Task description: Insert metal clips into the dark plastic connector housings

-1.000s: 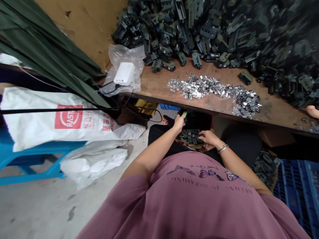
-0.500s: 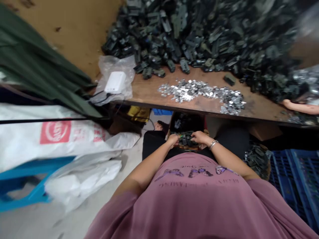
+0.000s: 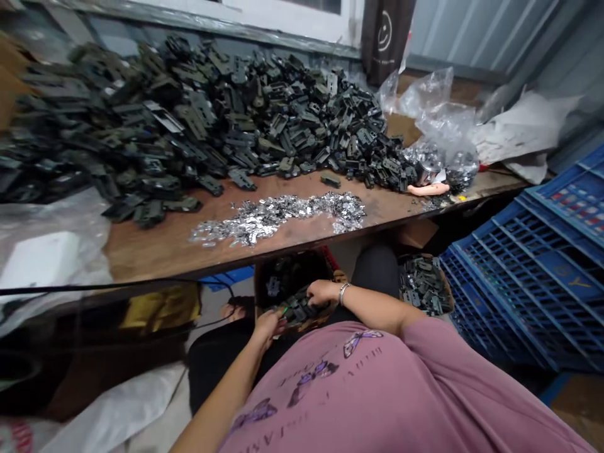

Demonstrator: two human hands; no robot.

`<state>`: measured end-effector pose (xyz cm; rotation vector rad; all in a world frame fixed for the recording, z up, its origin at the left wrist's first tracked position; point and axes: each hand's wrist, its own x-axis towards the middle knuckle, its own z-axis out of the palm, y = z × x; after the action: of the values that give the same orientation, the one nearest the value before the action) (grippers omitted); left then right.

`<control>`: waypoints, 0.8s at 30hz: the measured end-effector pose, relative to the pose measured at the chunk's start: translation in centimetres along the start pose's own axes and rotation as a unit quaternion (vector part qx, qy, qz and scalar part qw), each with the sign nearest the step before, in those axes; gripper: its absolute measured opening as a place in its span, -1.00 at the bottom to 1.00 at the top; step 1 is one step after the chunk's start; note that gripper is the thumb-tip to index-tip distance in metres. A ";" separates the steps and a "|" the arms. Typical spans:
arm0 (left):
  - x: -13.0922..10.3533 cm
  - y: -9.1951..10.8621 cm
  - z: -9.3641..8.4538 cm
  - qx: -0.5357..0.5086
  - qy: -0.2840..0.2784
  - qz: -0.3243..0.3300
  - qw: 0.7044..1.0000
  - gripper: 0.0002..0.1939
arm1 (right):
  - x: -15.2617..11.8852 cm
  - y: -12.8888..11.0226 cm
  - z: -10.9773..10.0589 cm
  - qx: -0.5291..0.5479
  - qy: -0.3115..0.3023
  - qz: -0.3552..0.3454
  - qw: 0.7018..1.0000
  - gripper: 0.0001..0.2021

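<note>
In my lap, below the table edge, stands a box holding dark green-black plastic parts. My left hand is closed at the box's near left corner. A small bright green tip shows just beyond its fingers; the rest of what it grips is hidden. My right hand, with a silver bangle on the wrist, reaches over the right side of the same parts. Its fingers are curled down among them, and what they pinch is too small to make out.
A large heap of dark plastic parts covers the back of the table. Small shiny metal pieces lie along its front. Blue crates and another box of dark parts stand right. A black cable crosses at left.
My view has swung to the right, bringing the wall, plastic bags and more of the blue crates into sight. Both hands remain over the box, the left now slightly nearer my body.
</note>
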<state>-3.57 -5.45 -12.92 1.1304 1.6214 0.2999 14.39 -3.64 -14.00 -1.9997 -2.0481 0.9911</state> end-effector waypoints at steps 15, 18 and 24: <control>5.3 -4.7 1.4 -0.093 -0.002 -0.130 0.987 -0.66 | 3.9 1.2 6.9 -0.216 -0.150 -0.184 0.947 -0.26; 6.9 -5.4 1.7 -0.082 -0.007 -0.120 0.989 -0.62 | 4.9 1.3 8.1 -0.226 -0.150 -0.221 0.937 -0.21; 9.6 -6.1 1.6 -0.018 0.005 -0.123 0.992 -0.62 | 6.6 2.6 10.2 -0.241 -0.191 -0.272 0.912 -0.22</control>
<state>-4.97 -1.64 -23.62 0.8914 1.7361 0.1738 10.59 -1.46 -25.68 -1.2811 -3.0747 0.8531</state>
